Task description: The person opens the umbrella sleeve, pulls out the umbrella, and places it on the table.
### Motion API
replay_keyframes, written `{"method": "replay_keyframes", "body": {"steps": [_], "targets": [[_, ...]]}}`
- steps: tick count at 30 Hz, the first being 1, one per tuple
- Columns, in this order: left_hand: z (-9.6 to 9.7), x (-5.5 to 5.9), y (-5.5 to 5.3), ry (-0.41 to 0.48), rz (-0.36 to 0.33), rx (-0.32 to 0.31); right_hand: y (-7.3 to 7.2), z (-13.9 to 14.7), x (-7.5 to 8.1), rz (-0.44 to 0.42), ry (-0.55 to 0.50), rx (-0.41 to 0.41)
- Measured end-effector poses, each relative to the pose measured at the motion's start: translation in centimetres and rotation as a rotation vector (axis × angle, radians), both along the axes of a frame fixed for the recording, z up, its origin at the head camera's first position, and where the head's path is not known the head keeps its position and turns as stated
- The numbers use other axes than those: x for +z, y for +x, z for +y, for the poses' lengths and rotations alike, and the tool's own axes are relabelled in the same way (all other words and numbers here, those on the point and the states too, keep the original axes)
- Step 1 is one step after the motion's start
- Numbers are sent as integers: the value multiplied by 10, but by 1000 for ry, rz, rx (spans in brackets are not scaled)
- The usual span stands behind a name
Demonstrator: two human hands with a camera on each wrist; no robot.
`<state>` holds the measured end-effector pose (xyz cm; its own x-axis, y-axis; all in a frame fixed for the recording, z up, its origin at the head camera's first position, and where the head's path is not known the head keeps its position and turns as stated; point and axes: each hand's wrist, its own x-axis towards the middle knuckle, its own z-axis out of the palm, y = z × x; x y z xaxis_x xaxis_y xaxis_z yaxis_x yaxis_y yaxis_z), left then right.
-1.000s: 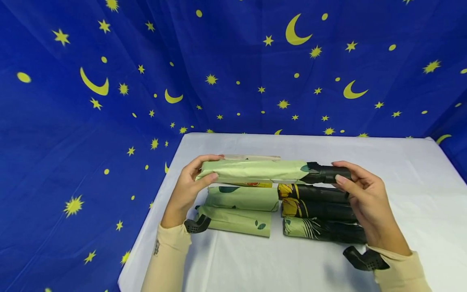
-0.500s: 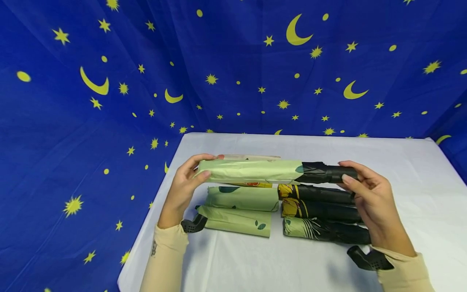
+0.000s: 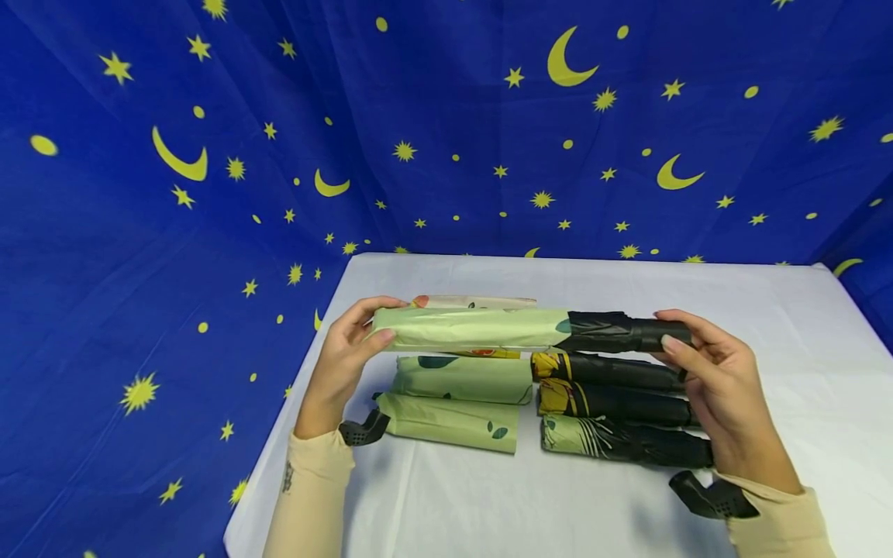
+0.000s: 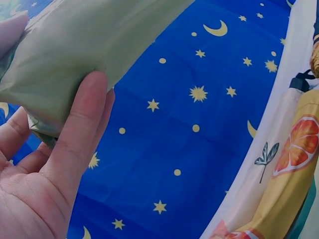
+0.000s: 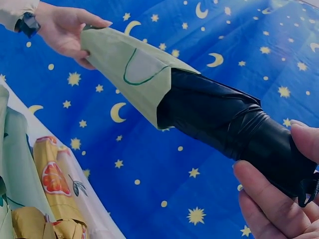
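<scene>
Held level above the table in the head view is a folded black umbrella (image 3: 601, 332), part of it inside a pale green sleeve (image 3: 474, 328) with dark leaf prints. My left hand (image 3: 349, 353) pinches the sleeve's far left end, thumb in front and fingers behind. At the other end my right hand (image 3: 718, 376) grips the umbrella's black handle (image 5: 279, 157) between thumb and fingers. The right wrist view shows dark folded cloth emerging from the sleeve's mouth, a strap loop (image 5: 308, 194) by the handle. Inside the sleeve the umbrella's tip is hidden.
Two green sleeves (image 3: 463, 380) lie on the white table (image 3: 446, 504), left of centre. Behind them are a yellow orange-slice sleeve (image 4: 294, 154) and a pink one (image 4: 264, 164). Several folded umbrellas (image 3: 617, 401) lie to the right. A blue star-and-moon curtain (image 3: 453, 116) stands behind.
My hands have drawn apart, the left moving left with the sleeve and the right moving right with the handle. More of the black umbrella shows outside the sleeve.
</scene>
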<state>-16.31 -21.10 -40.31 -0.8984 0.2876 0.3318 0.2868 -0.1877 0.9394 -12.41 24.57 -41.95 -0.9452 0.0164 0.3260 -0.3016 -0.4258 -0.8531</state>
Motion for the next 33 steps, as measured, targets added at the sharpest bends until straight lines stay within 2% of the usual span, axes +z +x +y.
{"method": "replay_keyframes", "body": {"steps": [5, 14, 19, 26, 33], "targets": [[-1, 0, 0, 9, 0, 1, 0, 2, 0, -6, -8, -7], [-4, 2, -1, 8, 10, 10, -1, 7, 0, 22, -115, 48], [-5, 1, -4, 20, -1, 17, -1, 10, -2, 10, -88, 8], [-8, -1, -3, 27, -28, 39, 0, 18, -3, 18, -160, 39], [-12, -3, -3, 37, -39, 56, -1, 24, -2, 20, -147, 32]]}}
